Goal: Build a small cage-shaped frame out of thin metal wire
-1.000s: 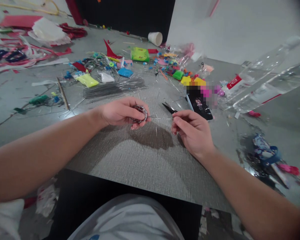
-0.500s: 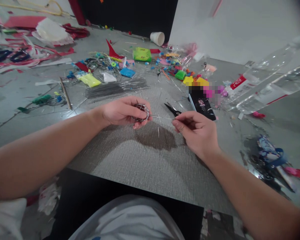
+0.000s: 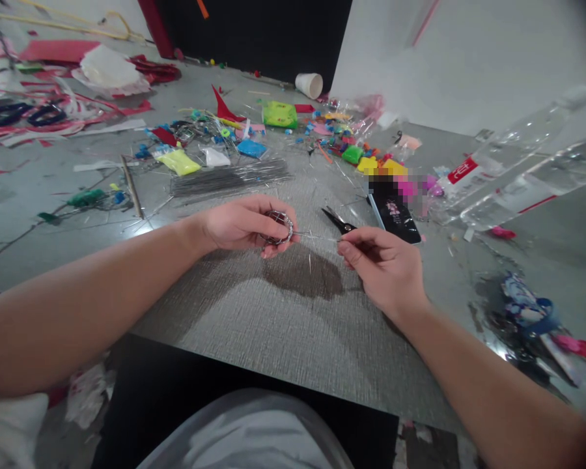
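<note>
I'm holding the wire ring (image 3: 276,228) in my left hand (image 3: 239,225) just above the table (image 3: 273,312), w/ my right hand (image 3: 381,267) pinching the loose wire (image 3: 315,236): ring looks mostly wound, tail end not yet wrapped in or trimmed w/ scissors (image 3: 339,220).

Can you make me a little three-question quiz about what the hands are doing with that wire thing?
1. True or false: the left hand holds a small wire ring.
2. What does the right hand pinch? A) thin wire strand B) paper cup C) green bag
3. Which black tool lies on the table just beyond the right hand?

Key:
1. True.
2. A: the strand runs from the ring to the fingertips.
3. The scissors.
</note>
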Available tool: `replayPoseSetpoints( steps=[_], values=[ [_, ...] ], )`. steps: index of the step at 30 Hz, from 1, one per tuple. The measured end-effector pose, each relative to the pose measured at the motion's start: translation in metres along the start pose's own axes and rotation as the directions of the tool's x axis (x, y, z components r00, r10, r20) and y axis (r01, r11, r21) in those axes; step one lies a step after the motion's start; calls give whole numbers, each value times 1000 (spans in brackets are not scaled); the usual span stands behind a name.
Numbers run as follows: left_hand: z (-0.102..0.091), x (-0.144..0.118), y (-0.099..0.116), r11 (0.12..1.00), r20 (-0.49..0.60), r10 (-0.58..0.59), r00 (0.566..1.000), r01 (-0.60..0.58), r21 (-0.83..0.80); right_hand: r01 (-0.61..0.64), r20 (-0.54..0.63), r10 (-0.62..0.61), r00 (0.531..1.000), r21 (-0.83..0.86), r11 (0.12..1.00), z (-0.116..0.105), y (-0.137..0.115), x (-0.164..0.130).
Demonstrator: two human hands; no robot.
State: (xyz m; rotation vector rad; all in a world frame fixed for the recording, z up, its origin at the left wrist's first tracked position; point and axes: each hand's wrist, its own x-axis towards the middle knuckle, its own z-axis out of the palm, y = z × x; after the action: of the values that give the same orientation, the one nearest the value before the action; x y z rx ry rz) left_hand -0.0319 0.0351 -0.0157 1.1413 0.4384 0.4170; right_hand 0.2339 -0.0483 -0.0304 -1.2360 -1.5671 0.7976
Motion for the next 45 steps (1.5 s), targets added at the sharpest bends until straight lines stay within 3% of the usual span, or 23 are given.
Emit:
replayPoseSetpoints(
  steps=[13,20,28,33,37,41,45],
  values=[
    [2,0,2,1000,-39,-2,999,2,18,42,9,-42,999,-42,998,-1,-2,-1],
    [2,0,1,1000,-35,-3,999,4,15,36,11,-37,999,99,994,0,-4,-5],
    [1,0,1,1000,-38,2,999,-1,8,251,5,-257,966,-235,939,-3,-7,-1],
    [1,0,1,1000,-32,-7,999,8,28,310,20,-317,948,-283,908,-6,-9,0],
    [2,1,2,1000,-40,-19,999,20,16,267,46,-264,964,-200,943,-6,-7,-2],
    [3,1,2,1000,-42,-10,999,11,17,85,-10,-85,996,8,996,-3,-4,-3],
    [3,1,2,1000,-37,-11,999,11,19,-47,24,42,999,246,968,0,-1,-1]
  ],
)
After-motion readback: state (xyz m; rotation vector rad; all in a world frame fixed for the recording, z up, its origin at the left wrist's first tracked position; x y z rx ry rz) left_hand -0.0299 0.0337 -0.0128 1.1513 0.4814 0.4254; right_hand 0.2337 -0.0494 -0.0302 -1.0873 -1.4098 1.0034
